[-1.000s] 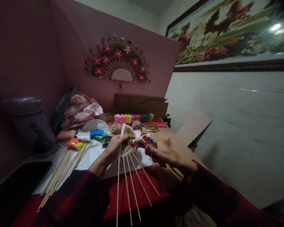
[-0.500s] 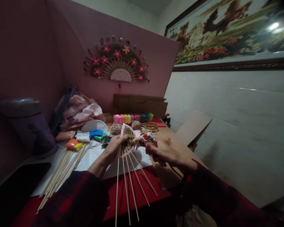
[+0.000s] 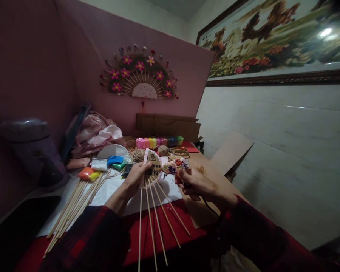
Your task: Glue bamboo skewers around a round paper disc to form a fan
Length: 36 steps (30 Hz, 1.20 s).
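Observation:
My left hand [image 3: 136,180] is closed on a piece of cardboard [image 3: 153,160] with dark printing and a pale pink edge. Several thin wooden sticks [image 3: 158,223] fan out from its lower side towards me. My right hand [image 3: 197,184] is wrapped around a flower-patterned glue gun [image 3: 174,166], with a black cord trailing below the hand. The gun's front end points left at the cardboard, close to where the sticks meet it; whether it touches cannot be made out.
Loose wooden sticks [image 3: 76,207] lie left on white paper. Behind are clay packets [image 3: 92,173], twine balls [image 3: 163,150], a paper plate [image 3: 113,151] and a row of coloured clay [image 3: 158,141]. A purple container [image 3: 35,155] stands left. A flowered fan [image 3: 140,75] hangs on the pink board.
The glue gun and my right hand have shifted slightly to the right, and the gun has turned a little. My left hand holds the cardboard almost still; the stick ends have moved slightly right.

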Each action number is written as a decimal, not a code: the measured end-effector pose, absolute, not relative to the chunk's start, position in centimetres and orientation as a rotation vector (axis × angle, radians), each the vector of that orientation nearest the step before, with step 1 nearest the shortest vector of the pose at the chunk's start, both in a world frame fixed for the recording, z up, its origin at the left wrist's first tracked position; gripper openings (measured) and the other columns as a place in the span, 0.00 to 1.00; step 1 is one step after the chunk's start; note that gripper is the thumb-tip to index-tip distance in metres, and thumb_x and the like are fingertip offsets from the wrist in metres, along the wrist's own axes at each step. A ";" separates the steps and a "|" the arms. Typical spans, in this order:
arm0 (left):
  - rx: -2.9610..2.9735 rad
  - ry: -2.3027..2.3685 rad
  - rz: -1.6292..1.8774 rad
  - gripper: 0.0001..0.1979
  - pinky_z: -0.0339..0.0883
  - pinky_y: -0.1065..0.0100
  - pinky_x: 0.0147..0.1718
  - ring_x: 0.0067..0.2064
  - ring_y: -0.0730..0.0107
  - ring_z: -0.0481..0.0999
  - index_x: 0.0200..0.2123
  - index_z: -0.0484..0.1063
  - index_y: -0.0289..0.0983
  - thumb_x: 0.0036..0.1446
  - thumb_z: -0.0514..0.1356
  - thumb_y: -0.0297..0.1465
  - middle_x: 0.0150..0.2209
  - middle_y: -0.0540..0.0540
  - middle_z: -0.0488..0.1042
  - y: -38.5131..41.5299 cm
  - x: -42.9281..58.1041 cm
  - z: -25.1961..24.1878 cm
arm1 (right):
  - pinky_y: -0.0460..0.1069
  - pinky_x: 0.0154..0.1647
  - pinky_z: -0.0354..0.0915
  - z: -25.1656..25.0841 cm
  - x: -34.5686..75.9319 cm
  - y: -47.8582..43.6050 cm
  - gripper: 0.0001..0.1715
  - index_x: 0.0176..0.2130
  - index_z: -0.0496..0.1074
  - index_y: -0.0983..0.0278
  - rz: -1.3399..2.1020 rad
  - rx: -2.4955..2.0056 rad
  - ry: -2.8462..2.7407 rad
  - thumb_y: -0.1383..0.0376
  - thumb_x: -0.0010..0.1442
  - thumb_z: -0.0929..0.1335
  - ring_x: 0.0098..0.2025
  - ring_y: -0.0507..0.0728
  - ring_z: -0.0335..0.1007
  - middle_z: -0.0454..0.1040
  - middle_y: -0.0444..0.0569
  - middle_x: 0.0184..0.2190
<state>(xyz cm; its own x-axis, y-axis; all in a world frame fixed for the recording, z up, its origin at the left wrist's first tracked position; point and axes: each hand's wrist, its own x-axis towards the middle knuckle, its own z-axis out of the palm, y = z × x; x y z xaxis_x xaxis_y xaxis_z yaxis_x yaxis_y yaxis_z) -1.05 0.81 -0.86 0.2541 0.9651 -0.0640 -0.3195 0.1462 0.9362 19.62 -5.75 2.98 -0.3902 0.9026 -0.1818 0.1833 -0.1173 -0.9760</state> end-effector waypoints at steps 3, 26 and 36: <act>0.968 0.826 1.101 0.11 0.70 0.66 0.26 0.25 0.65 0.76 0.33 0.75 0.28 0.49 0.63 0.32 0.27 0.39 0.78 0.9 -1.1 -1.0 | 0.39 0.07 0.48 3.1 19.9 -6.0 0.36 0.32 0.65 0.67 1.573 -1.217 -1.598 0.36 0.50 0.63 0.15 0.43 0.50 0.58 0.40 0.22; 0.986 0.815 1.109 0.10 0.70 0.68 0.25 0.23 0.66 0.76 0.33 0.76 0.27 0.52 0.60 0.28 0.26 0.38 0.78 0.8 -1.1 -0.8 | 0.41 0.14 0.47 3.8 19.0 -7.1 0.35 0.25 0.60 0.65 1.372 -1.326 -1.822 0.35 0.49 0.62 0.17 0.44 0.48 0.56 0.38 0.17; 0.989 0.807 1.103 0.08 0.70 0.69 0.24 0.23 0.67 0.76 0.32 0.75 0.27 0.53 0.59 0.28 0.26 0.38 0.78 0.9 -1.1 -0.8 | 0.42 0.15 0.47 3.5 19.2 -7.0 0.35 0.25 0.61 0.66 1.323 -1.384 -1.766 0.36 0.49 0.63 0.18 0.44 0.50 0.57 0.40 0.19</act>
